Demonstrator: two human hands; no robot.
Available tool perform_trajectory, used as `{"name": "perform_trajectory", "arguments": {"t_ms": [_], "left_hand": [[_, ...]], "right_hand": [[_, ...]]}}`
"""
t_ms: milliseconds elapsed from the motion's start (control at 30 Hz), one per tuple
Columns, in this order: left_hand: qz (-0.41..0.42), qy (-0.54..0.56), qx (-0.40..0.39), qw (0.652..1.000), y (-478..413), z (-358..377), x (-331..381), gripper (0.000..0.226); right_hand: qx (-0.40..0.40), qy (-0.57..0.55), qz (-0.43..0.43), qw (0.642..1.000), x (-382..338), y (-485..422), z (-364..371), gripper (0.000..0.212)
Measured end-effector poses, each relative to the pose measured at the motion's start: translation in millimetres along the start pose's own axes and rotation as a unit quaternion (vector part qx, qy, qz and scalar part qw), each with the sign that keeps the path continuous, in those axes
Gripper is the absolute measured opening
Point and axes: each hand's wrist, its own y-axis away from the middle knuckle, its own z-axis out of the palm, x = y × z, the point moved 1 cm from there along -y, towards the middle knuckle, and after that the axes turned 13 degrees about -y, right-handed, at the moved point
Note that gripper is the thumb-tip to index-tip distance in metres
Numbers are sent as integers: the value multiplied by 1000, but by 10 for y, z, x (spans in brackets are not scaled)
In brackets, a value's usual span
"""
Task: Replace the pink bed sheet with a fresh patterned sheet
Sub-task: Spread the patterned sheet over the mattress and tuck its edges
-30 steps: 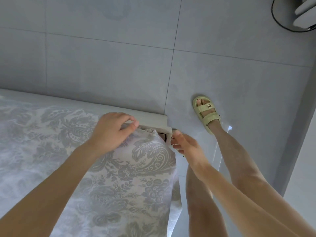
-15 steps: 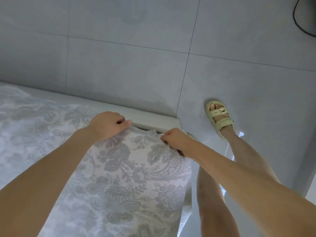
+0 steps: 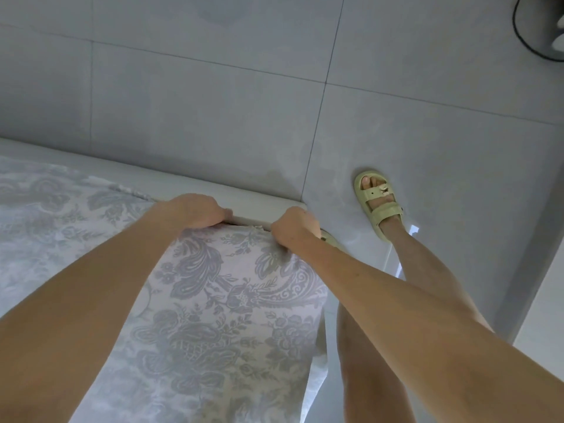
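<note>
Since a second ago my right hand [image 3: 291,228] has come in from beside the bed, where it hung with loose fingers, and now sits on the corner of the sheet [image 3: 219,300]. My left hand [image 3: 195,210] has slid forward from the sheet's top to its far edge.

From my remote seat I see the patterned sheet, grey flowers and scrolls on white, spread over the bed and reaching the corner, with a flap hanging down the near side. Both hands sit at the seam where the sheet meets the white frame [image 3: 259,206]. The left hand's fingers are curled over the sheet's edge, and their tips are out of sight in the dark gap against the frame. The right hand is clenched on the corner of the sheet, and the cloth puckers just under its knuckles. The two hands are near each other but apart, with a short strip of the hem showing between them.

Beyond the frame lies a grey tiled floor [image 3: 213,102]. One foot in a pale green sandal [image 3: 377,198] stands on it to the right of the corner. A second sandal [image 3: 331,239] peeps out behind my right wrist. A black cable [image 3: 523,41] loops in the top right corner.
</note>
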Motion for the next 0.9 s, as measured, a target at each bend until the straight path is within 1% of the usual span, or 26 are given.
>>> {"name": "perform_trajectory", "arguments": {"t_ms": [33,67,100,133,167,200,233,300,333,367,433,467,500,533,567,600,633,700,767,800,833,900], "left_hand": [[-16,38,36,998,20,22,-37,45],[-24,64,109,992,85,56,-57,44],[-20,83,208,974,162,97,-83,44],[-23,105,312,944,255,146,-104,45],[-18,126,392,911,382,186,-106,48],[-7,133,446,885,535,234,-67,52],[8,122,464,878,678,300,-4,53],[34,73,452,888,918,527,216,59],[54,45,437,897,982,683,332,63],[73,21,419,905,995,827,430,68],[88,-7,372,924,914,1002,561,71],[80,-11,354,932,823,989,611,69],[64,-6,339,939,733,910,652,67],[43,8,320,946,656,804,711,66],[24,18,290,957,587,665,771,65],[8,14,263,965,506,545,840,63],[-1,11,241,970,453,455,904,58],[-10,3,240,971,381,324,955,51],[-8,35,235,971,352,262,942,47],[-22,83,251,964,416,306,911,45],[-31,119,277,953,437,304,878,43],[-75,213,360,905,677,375,745,45]], "right_hand": [[18,14,-11,1000,8,-5,-6,16],[21,33,-24,999,10,5,-10,19],[29,56,-40,997,-16,3,-14,14],[33,86,-62,994,-45,23,-33,8],[32,113,-82,990,-55,9,-43,14],[30,150,-105,983,-68,11,-63,19],[34,184,-132,973,-67,-6,-79,21],[40,241,-167,955,-74,-18,-127,19],[48,242,-182,952,-52,-26,-173,20],[49,216,-176,959,-17,-27,-242,24],[24,96,-149,984,132,16,-377,45],[-16,24,-122,992,237,72,-425,52],[-69,-45,-84,993,360,145,-408,55],[-119,-95,-64,986,472,224,-357,53],[-157,-109,-66,979,571,273,-298,49],[-178,-102,-68,976,655,295,-248,46],[-187,-88,-59,977,703,302,-204,49],[-174,-45,-13,984,630,312,-187,57],[-129,61,-28,989,526,274,-233,56],[-101,149,-60,982,442,325,-273,52],[-55,216,-85,971,402,293,-333,46],[22,315,-142,938,289,363,-451,27]]}}
